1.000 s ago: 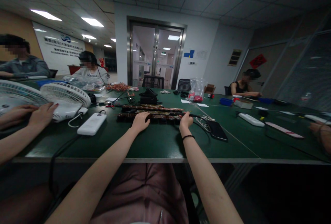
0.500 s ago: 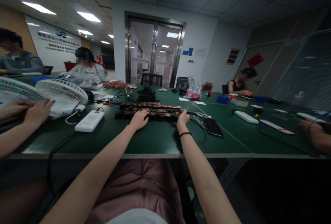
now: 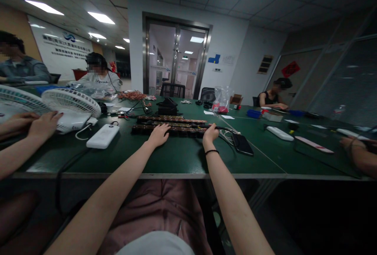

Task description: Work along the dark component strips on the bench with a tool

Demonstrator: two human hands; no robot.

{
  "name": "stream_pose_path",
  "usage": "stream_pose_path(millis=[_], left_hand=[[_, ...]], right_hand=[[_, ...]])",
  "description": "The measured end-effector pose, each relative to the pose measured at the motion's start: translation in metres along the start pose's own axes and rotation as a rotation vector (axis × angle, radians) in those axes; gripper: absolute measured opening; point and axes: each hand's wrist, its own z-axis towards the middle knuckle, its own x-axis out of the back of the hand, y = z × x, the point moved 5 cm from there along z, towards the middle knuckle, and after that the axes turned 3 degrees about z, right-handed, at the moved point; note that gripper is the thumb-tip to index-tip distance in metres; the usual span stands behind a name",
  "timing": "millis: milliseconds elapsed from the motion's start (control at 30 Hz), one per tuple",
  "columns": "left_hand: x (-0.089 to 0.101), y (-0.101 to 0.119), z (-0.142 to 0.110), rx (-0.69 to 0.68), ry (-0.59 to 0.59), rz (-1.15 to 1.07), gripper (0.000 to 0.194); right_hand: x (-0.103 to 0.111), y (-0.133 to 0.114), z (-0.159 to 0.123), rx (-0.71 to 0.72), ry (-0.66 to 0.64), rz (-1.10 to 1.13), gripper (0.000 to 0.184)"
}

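Across the green table [image 3: 176,160] in front of me lie long dark strips with copper-coloured rods [image 3: 185,129], stacked in rows. My left hand [image 3: 159,135] rests on the near rows, fingers stretched out over them. At their right end my right hand [image 3: 210,133] is closed around a slim black tool [image 3: 222,127], its kind too small to make out; a dark cord seems to run off it to the right. A black phone [image 3: 242,144] and a coiled white cable [image 3: 226,136] lie just right of that hand.
To the left are a white power bank [image 3: 103,136], a white fan [image 3: 70,107] and a co-worker's hands [image 3: 44,127]. Behind the strips sits a black case [image 3: 167,107]. A clear plastic bag [image 3: 221,99] and a white power strip [image 3: 279,133] are at right. Other people sit around.
My right hand has shifted slightly to the right with the tool. The left hand stays on the strips.
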Motion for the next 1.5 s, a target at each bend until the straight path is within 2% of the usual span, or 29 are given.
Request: stream_pose_path(millis=[267, 533, 800, 1100, 1233, 1367, 1500], left_hand=[[-0.0001, 0.0043, -0.0013, 0.011, -0.011, 0.039, 0.049], [-0.0007, 0.0081, 0.0005, 0.067, 0.079, 0.1, 0.055], [-0.0054, 0.0038, 0.0023, 0.134, 0.091, 0.155, 0.064], [-0.0083, -0.0001, 0.003, 0.195, 0.081, 0.121, 0.077], [-0.0089, 0.0015, 0.0037, 0.184, 0.068, 0.103, 0.085], [-0.0071, 0.0026, 0.0025, 0.206, 0.057, 0.1, 0.088], [-0.0041, 0.0019, 0.0008, 0.261, 0.052, 0.096, 0.088]], right_hand=[[0.0034, 0.0019, -0.0015, -0.016, 0.018, -0.023, 0.029], [0.0065, 0.0038, -0.0025, -0.047, 0.029, -0.054, 0.029], [0.0078, 0.0037, -0.0015, 0.017, 0.048, -0.094, 0.031], [0.0087, 0.0075, -0.0009, 0.058, 0.037, -0.083, 0.027], [0.0048, 0.0089, 0.0002, 0.092, -0.024, -0.014, 0.027], [0.0008, 0.0093, 0.0014, 0.014, -0.116, 0.099, 0.029], [-0.0001, 0.0074, 0.0002, -0.094, -0.148, 0.195, 0.035]])
